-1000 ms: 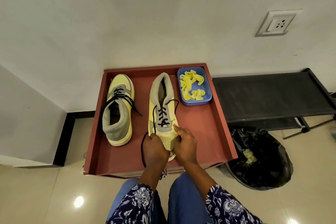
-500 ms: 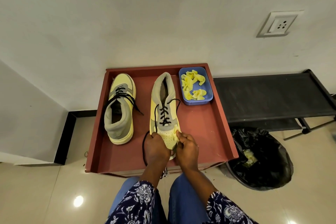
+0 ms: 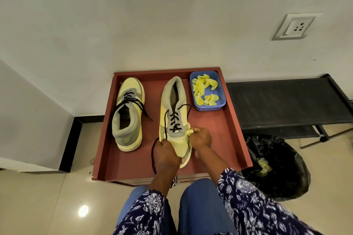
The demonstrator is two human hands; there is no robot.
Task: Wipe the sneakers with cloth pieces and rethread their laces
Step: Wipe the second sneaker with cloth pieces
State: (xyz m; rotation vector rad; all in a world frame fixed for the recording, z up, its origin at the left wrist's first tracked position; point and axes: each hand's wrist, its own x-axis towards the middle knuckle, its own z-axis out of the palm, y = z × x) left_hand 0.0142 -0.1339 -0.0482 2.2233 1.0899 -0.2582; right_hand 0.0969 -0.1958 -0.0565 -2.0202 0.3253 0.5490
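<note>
A shallow red-brown wooden tray (image 3: 225,131) sits on the floor against a white wall. At its middle lies a yellow and grey sneaker with black laces (image 3: 172,112), toe toward the person. The left hand (image 3: 165,155) grips its toe; the right hand (image 3: 200,137) pinches a small crumpled yellow cloth piece (image 3: 189,131) against the shoe's right side. A second yellow and grey laced sneaker (image 3: 128,114) lies in the tray's left half. A blue plastic box of yellow cloth pieces (image 3: 207,90) occupies the far right corner. A black-lined bin (image 3: 275,166) stands just right of the tray.
</note>
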